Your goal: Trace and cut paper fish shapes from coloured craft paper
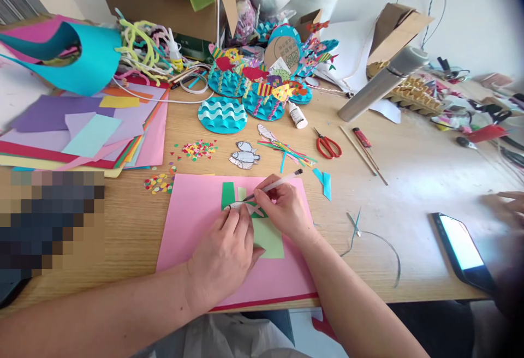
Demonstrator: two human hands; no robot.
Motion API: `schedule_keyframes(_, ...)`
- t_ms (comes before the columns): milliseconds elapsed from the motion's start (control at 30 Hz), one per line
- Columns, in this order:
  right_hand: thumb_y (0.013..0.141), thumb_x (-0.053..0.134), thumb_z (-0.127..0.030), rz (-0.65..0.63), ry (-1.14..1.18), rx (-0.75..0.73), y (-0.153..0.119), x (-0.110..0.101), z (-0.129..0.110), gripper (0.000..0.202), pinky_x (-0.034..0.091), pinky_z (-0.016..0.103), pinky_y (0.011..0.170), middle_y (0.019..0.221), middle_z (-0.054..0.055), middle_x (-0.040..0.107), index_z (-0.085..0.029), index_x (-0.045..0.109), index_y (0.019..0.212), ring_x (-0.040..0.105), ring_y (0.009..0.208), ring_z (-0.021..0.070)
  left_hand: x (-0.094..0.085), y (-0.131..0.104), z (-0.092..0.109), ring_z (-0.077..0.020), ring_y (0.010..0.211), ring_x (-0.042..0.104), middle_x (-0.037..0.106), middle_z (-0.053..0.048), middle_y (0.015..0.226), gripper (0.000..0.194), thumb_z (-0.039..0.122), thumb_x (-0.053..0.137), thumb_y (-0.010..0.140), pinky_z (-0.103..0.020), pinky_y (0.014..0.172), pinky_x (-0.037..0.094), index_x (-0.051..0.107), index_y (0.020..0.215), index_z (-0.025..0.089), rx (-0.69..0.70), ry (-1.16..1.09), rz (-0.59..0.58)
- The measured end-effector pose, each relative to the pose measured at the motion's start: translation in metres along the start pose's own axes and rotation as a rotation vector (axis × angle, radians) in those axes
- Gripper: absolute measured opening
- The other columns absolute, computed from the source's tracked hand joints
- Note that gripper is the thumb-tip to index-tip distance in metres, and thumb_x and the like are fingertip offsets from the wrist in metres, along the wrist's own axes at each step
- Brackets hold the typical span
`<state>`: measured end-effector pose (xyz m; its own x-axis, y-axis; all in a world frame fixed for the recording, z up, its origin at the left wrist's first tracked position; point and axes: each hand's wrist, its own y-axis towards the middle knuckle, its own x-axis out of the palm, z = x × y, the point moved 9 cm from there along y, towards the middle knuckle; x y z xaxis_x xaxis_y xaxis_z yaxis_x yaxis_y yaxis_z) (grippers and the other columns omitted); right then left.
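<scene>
Pale wood grain runs across the bench (393, 205) in front of you, and a pink sheet (184, 227) lies nearest, over a thin edge of red. Your left hand (223, 251) lies over it with fingers together on a white paper fish (235, 205); whether thumb and fingers pinch the fish, I cannot tell. Your right hand (284, 208) is closed around a white-barrelled pencil (282, 182), its point at the fish's upper edge. Under the fish is dark green paper (228, 190), and a light green piece (271, 238) lies just nearer you. To your right, a lit phone (462, 249) rests on the bench. Past the pink sheet sit round paper dots (159, 184), a heap of confetti (198, 149), more fish cutouts (244, 157), a bundle of narrow paper strips (290, 155) and red-handled scissors (329, 148). Farther off, a white bottle (297, 117) leans on its side near wavy blue ovals (222, 115), some topped with colourful paper fish (281, 92). Behind them stands a cardboard box (164, 3).
</scene>
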<state>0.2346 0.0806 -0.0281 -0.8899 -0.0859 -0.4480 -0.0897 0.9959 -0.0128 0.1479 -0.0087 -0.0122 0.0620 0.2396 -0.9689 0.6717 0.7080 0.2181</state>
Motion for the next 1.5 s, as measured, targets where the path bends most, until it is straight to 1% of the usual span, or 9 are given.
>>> schedule_keyframes(267,0.081,0.054,-0.024,-0.003,-0.049,-0.013,0.000,-0.002,0.003,0.011,0.039,0.024,0.051,0.062,-0.001,0.062,-0.019,0.055,0.071,0.056,0.055,0.0116,-0.002,0.001,-0.001,-0.0326,0.109,0.058,0.063,-0.025,0.123,0.052,0.038,0.047,0.094,-0.042,0.096,0.039,0.062,0.120,-0.004,-0.011,-0.007,0.011)
schedule_keyframes(400,0.079,0.054,-0.023,0.001,-0.066,-0.028,0.000,-0.004,0.003,0.011,0.040,0.023,0.052,0.061,-0.001,0.062,-0.019,0.056,0.070,0.057,0.054,0.0116,-0.003,0.001,0.000,-0.0330,0.108,0.058,0.064,-0.025,0.122,0.050,0.037,0.047,0.094,-0.042,0.096,0.039,0.063,0.117,-0.004,-0.005,-0.009,0.019)
schedule_keyframes(567,0.077,0.055,-0.021,0.010,-0.096,-0.012,0.001,-0.007,0.004,0.009,0.040,0.023,0.052,0.057,-0.002,0.061,-0.019,0.056,0.068,0.055,0.052,0.0112,-0.003,0.001,0.000,-0.0331,0.106,0.059,0.064,-0.025,0.120,0.048,0.037,0.047,0.094,-0.042,0.094,0.040,0.066,0.113,-0.003,0.004,-0.005,0.025)
schedule_keyframes(767,0.075,0.054,-0.019,-0.001,-0.127,-0.042,0.001,-0.011,-0.002,0.009,0.039,0.022,0.052,0.059,-0.002,0.060,-0.019,0.057,0.067,0.052,0.053,0.0102,-0.004,0.004,0.000,-0.0329,0.103,0.058,0.065,-0.024,0.116,0.045,0.036,0.047,0.094,-0.043,0.093,0.040,0.066,0.110,-0.001,0.022,-0.002,0.016)
schedule_keyframes(833,0.075,0.054,-0.019,0.000,-0.130,-0.047,0.001,-0.013,-0.003,0.009,0.039,0.022,0.052,0.059,-0.002,0.059,-0.019,0.057,0.067,0.050,0.053,0.0099,-0.003,0.005,0.000,-0.0321,0.102,0.058,0.065,-0.023,0.116,0.045,0.036,0.046,0.094,-0.042,0.091,0.041,0.065,0.111,-0.001,0.023,-0.006,0.002)
schedule_keyframes(1033,0.075,0.053,-0.019,-0.030,-0.125,-0.057,0.001,-0.013,-0.005,0.009,0.037,0.023,0.051,0.057,-0.003,0.055,-0.019,0.055,0.067,0.047,0.051,0.0095,0.002,0.008,-0.005,-0.0299,0.102,0.054,0.063,-0.019,0.116,0.048,0.035,0.043,0.096,-0.042,0.088,0.040,0.056,0.127,0.001,0.002,-0.059,-0.032)
schedule_keyframes(1167,0.076,0.052,-0.022,-0.030,-0.133,-0.052,0.001,-0.015,-0.006,0.012,0.035,0.024,0.049,0.056,-0.003,0.051,-0.019,0.053,0.065,0.043,0.050,0.0090,0.004,0.010,-0.006,-0.0285,0.098,0.053,0.063,-0.017,0.112,0.046,0.035,0.043,0.096,-0.042,0.085,0.040,0.057,0.127,0.003,-0.009,-0.088,-0.053)
schedule_keyframes(1300,0.075,0.051,-0.020,-0.043,-0.157,-0.087,0.000,-0.015,-0.009,0.012,0.033,0.024,0.049,0.055,-0.004,0.050,-0.019,0.052,0.064,0.042,0.050,0.0087,0.003,0.011,-0.006,-0.0278,0.098,0.052,0.063,-0.015,0.109,0.045,0.034,0.042,0.097,-0.042,0.084,0.040,0.058,0.125,0.003,-0.012,-0.098,-0.054)
schedule_keyframes(1500,0.075,0.050,-0.019,-0.031,-0.187,-0.091,0.000,-0.017,-0.010,0.012,0.031,0.024,0.049,0.053,-0.004,0.047,-0.019,0.051,0.063,0.039,0.049,0.0085,0.002,0.011,-0.007,-0.0273,0.096,0.052,0.063,-0.014,0.107,0.044,0.034,0.042,0.097,-0.042,0.082,0.039,0.058,0.124,0.004,-0.012,-0.102,-0.050)
